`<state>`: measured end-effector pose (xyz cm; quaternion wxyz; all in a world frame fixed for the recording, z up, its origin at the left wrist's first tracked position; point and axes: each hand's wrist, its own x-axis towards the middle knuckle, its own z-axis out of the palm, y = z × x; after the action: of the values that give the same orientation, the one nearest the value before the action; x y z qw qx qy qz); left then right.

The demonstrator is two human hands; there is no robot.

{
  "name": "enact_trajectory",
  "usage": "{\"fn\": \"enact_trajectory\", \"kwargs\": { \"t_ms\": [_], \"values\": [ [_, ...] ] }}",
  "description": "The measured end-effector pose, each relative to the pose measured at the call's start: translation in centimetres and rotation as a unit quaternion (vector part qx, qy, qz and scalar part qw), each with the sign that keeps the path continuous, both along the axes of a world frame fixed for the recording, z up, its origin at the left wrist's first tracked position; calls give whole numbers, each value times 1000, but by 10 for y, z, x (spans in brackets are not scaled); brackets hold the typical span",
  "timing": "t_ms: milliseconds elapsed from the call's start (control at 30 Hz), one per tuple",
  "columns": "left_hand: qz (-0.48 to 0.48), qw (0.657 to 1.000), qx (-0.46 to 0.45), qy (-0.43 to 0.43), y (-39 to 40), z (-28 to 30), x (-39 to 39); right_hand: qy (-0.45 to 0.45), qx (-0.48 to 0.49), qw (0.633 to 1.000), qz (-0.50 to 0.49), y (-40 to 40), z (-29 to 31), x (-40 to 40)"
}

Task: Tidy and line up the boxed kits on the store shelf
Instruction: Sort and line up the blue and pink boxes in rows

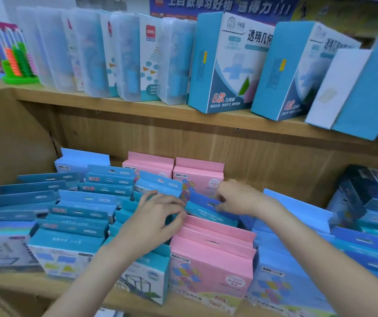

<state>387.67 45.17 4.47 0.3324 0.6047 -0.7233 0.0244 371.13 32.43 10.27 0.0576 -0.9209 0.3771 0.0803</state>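
Rows of blue and pink boxed kits stand on the lower wooden shelf. In the middle row, my right hand pinches the hang tab of a blue kit box that sits tilted behind a stack of pink kit boxes. My left hand rests with curled fingers on the left edge of that same blue box, above a teal kit box at the front. Two more pink boxes stand at the back.
Teal boxes fill the left rows and blue boxes the right rows. The upper shelf carries clear plastic cases, large blue geometry boxes leaning rightward, and a green abacus at far left.
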Motion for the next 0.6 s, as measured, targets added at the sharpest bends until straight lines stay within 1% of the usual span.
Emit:
{"fn": "enact_trajectory", "kwargs": {
  "t_ms": [67,133,267,367,467,600],
  "values": [
    [-1,1000,9,-2,1,1,0,-26,-62,998,-8,3,3,-3],
    [-3,1000,16,-8,0,1,0,-93,-95,991,-28,4,12,-11],
    [-4,1000,4,-30,-3,-1,0,-250,-83,964,-25,4,40,-33],
    [-15,1000,6,-19,-7,-2,3,-331,-118,936,-3,5,55,-40],
    [-20,999,14,32,-9,3,7,-339,-108,935,5,5,62,-42],
    [49,996,-12,70,4,15,27,-300,-102,948,5,3,53,-36]
  ]
}}
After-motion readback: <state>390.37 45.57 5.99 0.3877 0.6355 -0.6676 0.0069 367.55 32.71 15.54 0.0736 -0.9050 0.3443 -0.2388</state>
